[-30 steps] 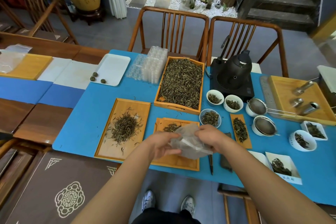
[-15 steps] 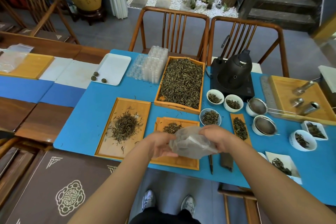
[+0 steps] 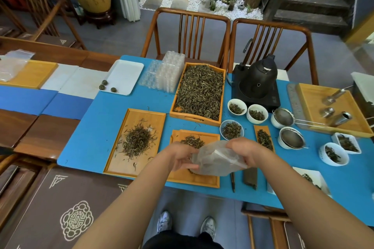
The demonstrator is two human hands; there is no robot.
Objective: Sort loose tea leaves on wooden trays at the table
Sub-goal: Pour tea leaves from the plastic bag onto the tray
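Crinkled translucent plastic bag point(image 3: 215, 160), held over the small wooden tray point(image 3: 194, 180) at the blue table's point(image 3: 97, 127) near edge; long axis runs left-right, slightly tilted. Left hand point(image 3: 180, 157) pinches its left end, right hand point(image 3: 245, 152) grips the right end. Versus earlier frames, the bag is stretched wider, hands barely shifted. Wiry dark tea pile point(image 3: 138, 139) sits on the flat tray point(image 3: 157, 117) left; deep tray point(image 3: 222, 95) behind is full.
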